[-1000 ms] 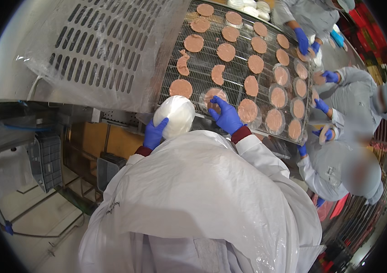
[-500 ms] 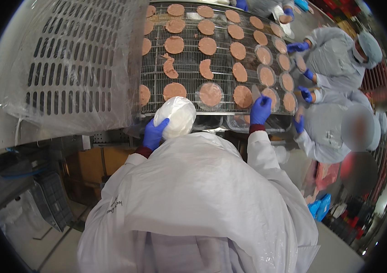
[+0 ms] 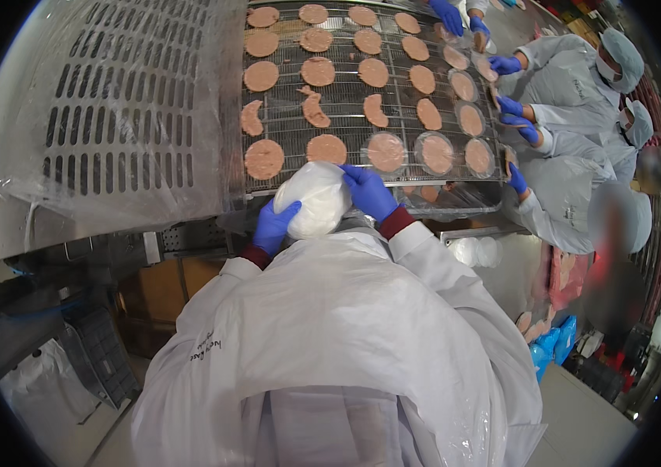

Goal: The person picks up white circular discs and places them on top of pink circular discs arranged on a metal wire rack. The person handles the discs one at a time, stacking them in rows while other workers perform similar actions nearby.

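My left hand (image 3: 272, 227), in a blue glove, grips a stack of round, whitish, thin sheets (image 3: 313, 204) in front of my chest, thumb on top. My gloved right hand (image 3: 371, 192) is closed at the stack's upper right edge, fingertips pinched on it; whether a single sheet is parted there I cannot tell. Just beyond lies a wire mesh conveyor belt (image 3: 291, 173) with rows of round pink meat patties (image 3: 326, 148). In the nearest row, the patties toward the right, such as this one (image 3: 434, 153), carry a clear round sheet. Several patties in the second row are broken crescents (image 3: 375, 110).
A slotted metal cover (image 3: 124, 101) wrapped in plastic film stands left of the belt. Co-workers in white coats (image 3: 568, 167) reach with blue gloves to the belt's right end. More round sheets (image 3: 476, 251) lie on a surface at right. A grey crate (image 3: 105, 358) is at lower left.
My right hand has come back from over the belt to the stack. The patties have shifted right, and another one in the nearest row now bears a clear sheet.
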{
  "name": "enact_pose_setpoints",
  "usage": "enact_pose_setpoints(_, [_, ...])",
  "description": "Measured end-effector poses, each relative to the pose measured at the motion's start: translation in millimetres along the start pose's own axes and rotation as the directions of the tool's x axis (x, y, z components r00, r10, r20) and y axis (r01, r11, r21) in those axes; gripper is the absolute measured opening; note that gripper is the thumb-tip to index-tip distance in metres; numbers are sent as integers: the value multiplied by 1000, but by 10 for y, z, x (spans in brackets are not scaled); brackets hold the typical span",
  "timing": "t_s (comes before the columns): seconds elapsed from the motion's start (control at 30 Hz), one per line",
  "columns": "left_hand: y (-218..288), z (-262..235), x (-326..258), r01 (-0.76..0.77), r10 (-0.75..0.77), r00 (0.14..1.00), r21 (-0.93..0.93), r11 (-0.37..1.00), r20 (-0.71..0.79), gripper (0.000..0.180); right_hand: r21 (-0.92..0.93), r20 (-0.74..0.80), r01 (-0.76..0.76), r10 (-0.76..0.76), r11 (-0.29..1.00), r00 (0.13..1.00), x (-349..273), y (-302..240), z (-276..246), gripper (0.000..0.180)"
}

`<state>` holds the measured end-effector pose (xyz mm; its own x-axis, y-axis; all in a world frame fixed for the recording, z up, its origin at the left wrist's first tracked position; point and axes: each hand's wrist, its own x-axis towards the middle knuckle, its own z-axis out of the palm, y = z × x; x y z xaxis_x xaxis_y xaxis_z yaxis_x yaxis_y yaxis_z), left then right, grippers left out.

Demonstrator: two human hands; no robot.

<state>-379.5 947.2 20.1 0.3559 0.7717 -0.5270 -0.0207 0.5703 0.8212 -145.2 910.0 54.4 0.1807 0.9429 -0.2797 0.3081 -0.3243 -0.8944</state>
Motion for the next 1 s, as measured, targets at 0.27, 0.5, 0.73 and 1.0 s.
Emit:
enact_pose_setpoints(0.27, [36,-365,-394,4,-4,991,-1,1000,-134,40,-190,-75,162,-179,968,981,515,-114,-140,22])
enact_pose_setpoints(0.5, [-132,-283,-269,-48,42,991,-44,998,-127,38,-196,192,70,-32,978,981,165,-82,363,26])
enact_pose_setpoints(0.73, [13,-357,-333,26,-38,978,-64,998,-205,38,-371,-152,-18,-42,928,988,557,79,-524,26])
enact_pose_setpoints(1.0, [-189,-601,-405,16,-40,943,-74,997,-330,48,-502,-36,214,-268,838,963,477,351,-82,36])
